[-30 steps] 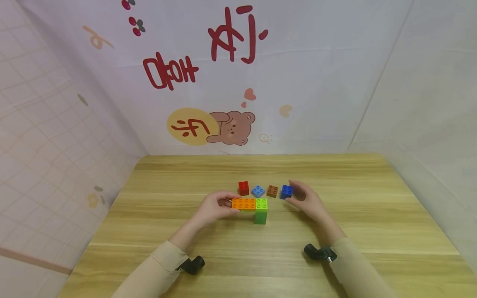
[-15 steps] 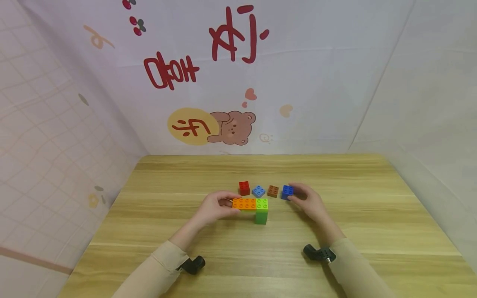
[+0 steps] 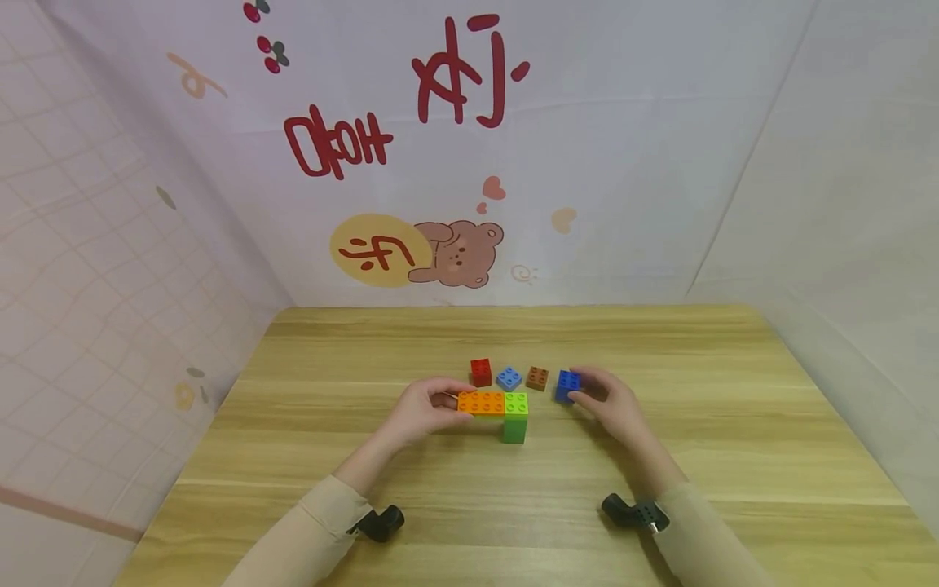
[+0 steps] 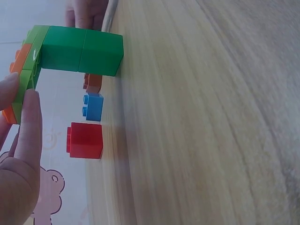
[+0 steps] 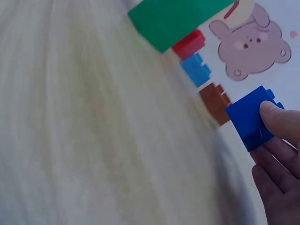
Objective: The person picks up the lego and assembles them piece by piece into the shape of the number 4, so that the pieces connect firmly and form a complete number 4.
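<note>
- Head view: I see the left hand (image 3: 418, 415) pinching the orange end of the orange-and-green assembly (image 3: 495, 403).
- I see the right hand (image 3: 614, 405) clamped on the dark blue brick (image 3: 566, 386), right of the brown brick (image 3: 538, 377).
- Light blue brick (image 3: 509, 377) and red brick (image 3: 480, 372) sit on the bench (image 3: 469, 522) behind the assembly.

The head camera looked forward and down from farther off, over the table (image 3: 484, 505) to the wall (image 3: 623, 147). The wrist cameras looked from low and close, tipped sideways, past left hand (image 3: 416, 416) and right hand (image 3: 614, 408); both caught the red block (image 4: 86, 140) and bear (image 5: 253, 47).
</note>
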### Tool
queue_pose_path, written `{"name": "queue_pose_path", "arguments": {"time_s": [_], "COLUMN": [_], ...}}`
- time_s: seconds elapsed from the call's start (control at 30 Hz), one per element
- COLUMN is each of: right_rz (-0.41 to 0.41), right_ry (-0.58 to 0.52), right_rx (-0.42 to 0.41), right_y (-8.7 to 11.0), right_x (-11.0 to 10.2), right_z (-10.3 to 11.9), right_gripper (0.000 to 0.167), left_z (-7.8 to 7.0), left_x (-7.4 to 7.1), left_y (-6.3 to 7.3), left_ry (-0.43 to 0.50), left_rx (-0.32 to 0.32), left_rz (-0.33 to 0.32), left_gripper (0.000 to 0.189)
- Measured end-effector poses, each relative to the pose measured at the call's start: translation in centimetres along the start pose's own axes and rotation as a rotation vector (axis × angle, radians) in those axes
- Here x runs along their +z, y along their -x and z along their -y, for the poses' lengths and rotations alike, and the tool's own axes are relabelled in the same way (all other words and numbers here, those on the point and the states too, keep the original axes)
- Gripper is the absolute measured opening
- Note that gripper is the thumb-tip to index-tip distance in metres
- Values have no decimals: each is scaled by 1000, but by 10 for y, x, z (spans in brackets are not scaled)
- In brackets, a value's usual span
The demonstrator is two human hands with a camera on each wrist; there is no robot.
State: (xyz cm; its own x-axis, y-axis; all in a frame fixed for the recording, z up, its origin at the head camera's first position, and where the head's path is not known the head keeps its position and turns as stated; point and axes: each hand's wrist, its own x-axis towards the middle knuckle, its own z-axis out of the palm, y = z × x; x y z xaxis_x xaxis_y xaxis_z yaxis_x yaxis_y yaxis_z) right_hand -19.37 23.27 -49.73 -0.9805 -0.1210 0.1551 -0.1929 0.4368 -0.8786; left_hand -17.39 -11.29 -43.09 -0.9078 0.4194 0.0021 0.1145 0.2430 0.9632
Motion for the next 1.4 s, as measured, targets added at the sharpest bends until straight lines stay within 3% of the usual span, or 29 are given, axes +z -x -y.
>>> {"name": "queue_pose_path", "arguments": {"time_s": [0.27, 0.83, 1.4], "right_rz": [11, 45, 127], "right_ry": [-68, -177, -157], "right_rx": [-34, -240, -335], "right_y": [2, 10, 16], "right_x": [-1, 2, 14], "right_z": [26, 80, 109], "right_gripper": [44, 40, 38], "left_z": [-3, -3, -3], "left_x": [3, 8, 10], "left_y": [-2, -7, -10], "left_ry": [-9, -34, -40], "left_rx": [-40, -23, -6], "left_rz": [-12, -1, 1], "left_gripper": [37, 36, 35]}}
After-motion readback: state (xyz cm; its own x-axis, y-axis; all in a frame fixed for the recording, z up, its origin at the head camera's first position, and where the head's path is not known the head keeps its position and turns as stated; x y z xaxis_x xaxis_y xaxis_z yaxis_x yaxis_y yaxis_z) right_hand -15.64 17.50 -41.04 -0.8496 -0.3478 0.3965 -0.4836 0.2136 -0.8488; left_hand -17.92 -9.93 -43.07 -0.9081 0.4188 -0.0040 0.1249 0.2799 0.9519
